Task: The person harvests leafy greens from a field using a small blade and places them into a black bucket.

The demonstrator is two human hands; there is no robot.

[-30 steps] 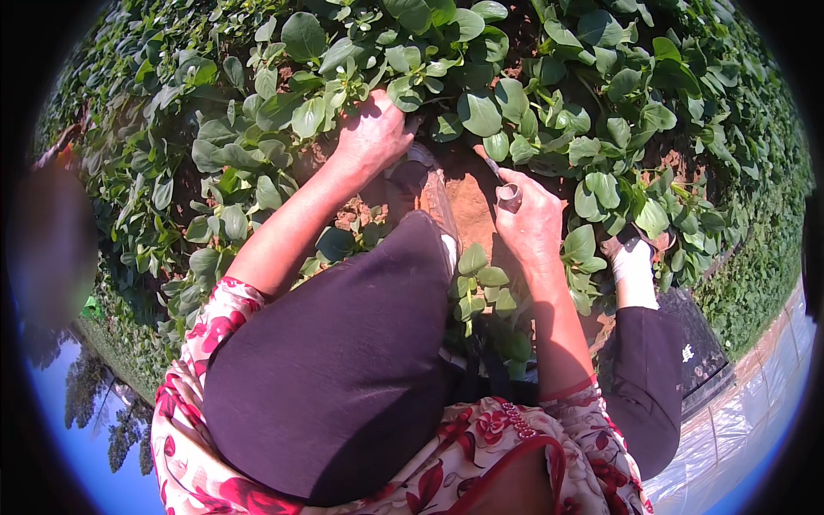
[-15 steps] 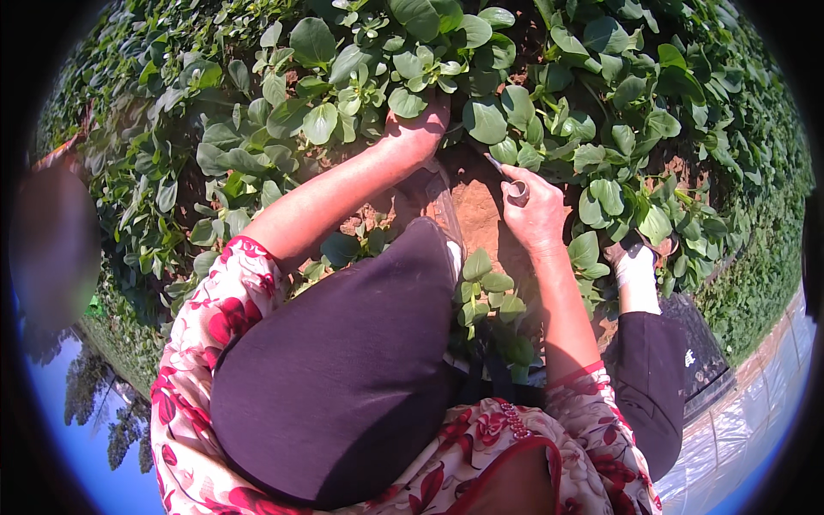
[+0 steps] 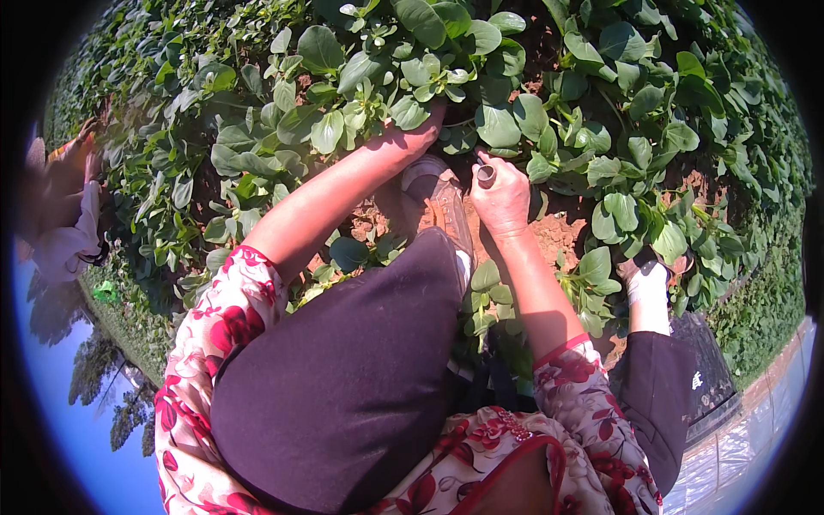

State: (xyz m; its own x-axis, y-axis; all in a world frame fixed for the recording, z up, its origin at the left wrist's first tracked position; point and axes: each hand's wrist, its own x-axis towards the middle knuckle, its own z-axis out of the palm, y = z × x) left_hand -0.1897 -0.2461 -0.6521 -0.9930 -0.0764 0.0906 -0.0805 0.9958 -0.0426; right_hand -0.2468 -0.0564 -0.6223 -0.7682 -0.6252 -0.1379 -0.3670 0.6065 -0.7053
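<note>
My left hand (image 3: pixel 419 136) reaches in low among the leafy green plants (image 3: pixel 365 73); leaves cover its fingers, so whether it grips a stem is hidden. Just to the right, my right hand (image 3: pixel 500 194) is closed around a knife with a hollow, tube-like metal handle (image 3: pixel 486 174). The knife's blade end points in under the leaves near my left hand and is mostly hidden. Between my forearms, my brown shoe (image 3: pixel 446 210) stands on reddish soil.
Dense leafy plants spread ahead and to both sides. A small plant (image 3: pixel 489 296) grows beside my knee. My other foot (image 3: pixel 645 281) is among leaves at right, near a black crate-like box (image 3: pixel 708 378). Another person (image 3: pixel 64 206) is at the far left. Pale plastic sheeting (image 3: pixel 764 438) lies lower right.
My right hand has moved left and slightly forward with the knife, closer to my left hand. The blade, partly visible before, is now mostly hidden. The person at left shows more clearly.
</note>
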